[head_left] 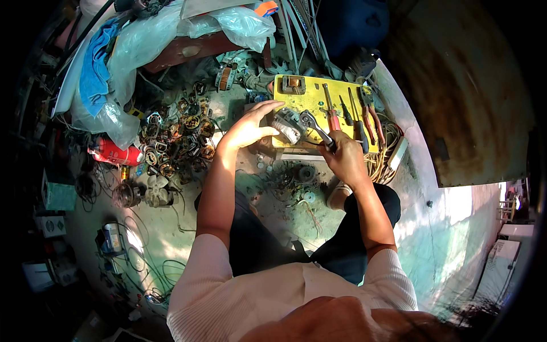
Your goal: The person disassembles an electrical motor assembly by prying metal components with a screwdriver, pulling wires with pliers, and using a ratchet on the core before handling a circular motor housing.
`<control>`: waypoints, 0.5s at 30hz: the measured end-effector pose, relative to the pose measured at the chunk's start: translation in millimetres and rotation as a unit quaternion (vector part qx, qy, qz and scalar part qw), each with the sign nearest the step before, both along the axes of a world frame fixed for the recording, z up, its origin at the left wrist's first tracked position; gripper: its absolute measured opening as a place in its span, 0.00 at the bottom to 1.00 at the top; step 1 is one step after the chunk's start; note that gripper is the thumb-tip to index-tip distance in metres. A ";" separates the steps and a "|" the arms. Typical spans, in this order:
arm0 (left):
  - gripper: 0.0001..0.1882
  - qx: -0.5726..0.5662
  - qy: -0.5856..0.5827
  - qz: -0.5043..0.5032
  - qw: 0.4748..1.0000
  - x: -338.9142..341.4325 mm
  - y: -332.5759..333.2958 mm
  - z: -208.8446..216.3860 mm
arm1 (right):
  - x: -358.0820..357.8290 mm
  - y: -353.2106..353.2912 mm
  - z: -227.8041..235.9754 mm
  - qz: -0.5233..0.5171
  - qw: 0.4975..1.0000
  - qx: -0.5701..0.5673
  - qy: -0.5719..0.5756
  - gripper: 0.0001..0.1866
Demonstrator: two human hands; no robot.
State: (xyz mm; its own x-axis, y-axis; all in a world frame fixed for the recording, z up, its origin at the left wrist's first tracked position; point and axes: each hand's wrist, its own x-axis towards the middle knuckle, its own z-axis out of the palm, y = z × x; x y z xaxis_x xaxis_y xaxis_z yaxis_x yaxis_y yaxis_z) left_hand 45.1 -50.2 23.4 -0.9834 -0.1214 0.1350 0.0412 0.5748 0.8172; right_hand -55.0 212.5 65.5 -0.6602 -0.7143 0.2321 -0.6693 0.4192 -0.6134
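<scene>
My right hand is closed round the handle of a ratchet wrench. The wrench's round head rests by a silvery metal motor part at the near left of a yellow board. Stretched and spread, the fingers of my left hand reach beside the motor part, thumb on the near side; whether they touch it I cannot tell. To the right on the board lie a red-handled screwdriver, dark-handled screwdrivers and red-handled pliers. A copper coil in a metal core sits at the far left corner.
A heap of motor cores and coils covers the floor at left, near a red cylinder. Coiled cable lies right of the board. Clear plastic sheeting hangs at the back left. A large rusty panel stands at right.
</scene>
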 end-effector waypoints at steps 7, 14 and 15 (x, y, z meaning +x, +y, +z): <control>0.26 0.091 0.001 0.035 0.995 -0.1 10.0 -0.5 | 51.0 -9.4 -39.1 -0.029 0.997 -0.037 -0.065 0.12; 0.42 0.051 0.026 0.083 0.995 2.5 39.8 -1.7 | 70.6 -14.8 -43.9 -0.077 0.983 -0.094 -0.135 0.14; 0.42 0.037 0.032 0.087 0.995 3.9 43.0 1.8 | 70.3 -13.6 -42.0 -0.081 0.983 -0.120 -0.109 0.14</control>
State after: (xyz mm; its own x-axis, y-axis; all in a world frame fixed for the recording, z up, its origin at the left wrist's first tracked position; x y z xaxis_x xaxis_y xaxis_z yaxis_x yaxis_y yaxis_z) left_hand 49.0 -7.2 25.2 -0.9364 -0.3004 0.1813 -0.0001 0.5168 0.8561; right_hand 15.3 198.8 23.5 -0.8134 -0.5376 0.2223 -0.4480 0.3349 -0.8289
